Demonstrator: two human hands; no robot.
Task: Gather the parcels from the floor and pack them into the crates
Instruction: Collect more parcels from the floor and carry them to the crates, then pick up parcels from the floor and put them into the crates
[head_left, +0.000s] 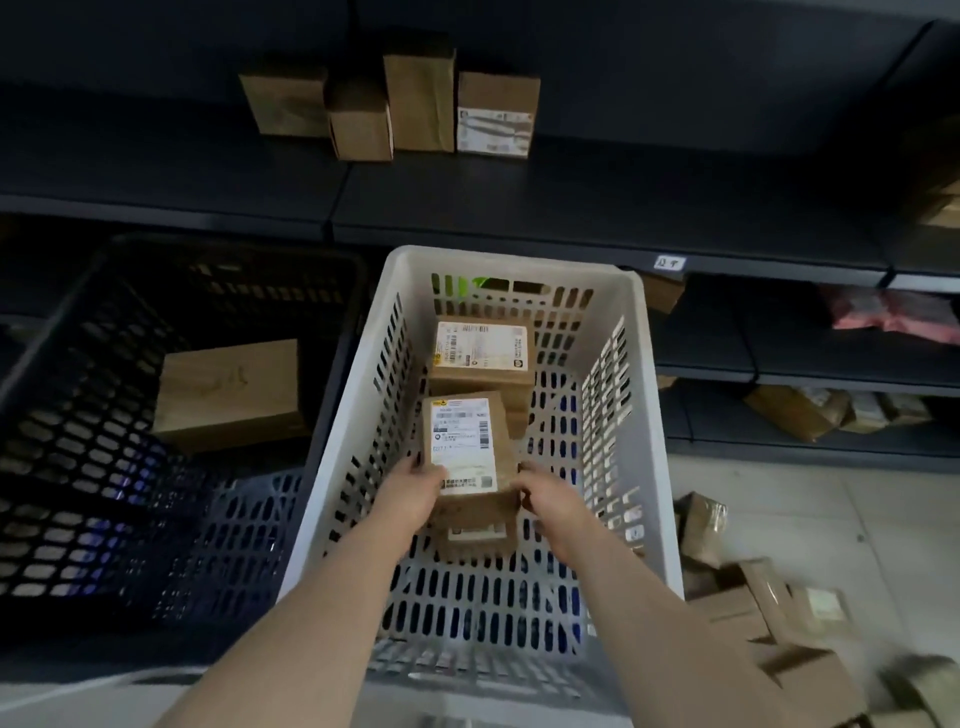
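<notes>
Between left hand (415, 493) and right hand (553, 499), on the held parcel (475, 509), a white shipping label (462, 441): barcodes, print too blurred to read. Just beyond the hands, a second label (480, 345) on the farther parcel (480, 382) (likewise unreadable). Well beyond, rightward, a shelf tag (669, 262), illegible.

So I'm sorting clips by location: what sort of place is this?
Probably a parcel depot or stockroom: dark shelving holds cardboard boxes, a white crate and a black crate stand below, and loose parcels lie on the floor.
</notes>
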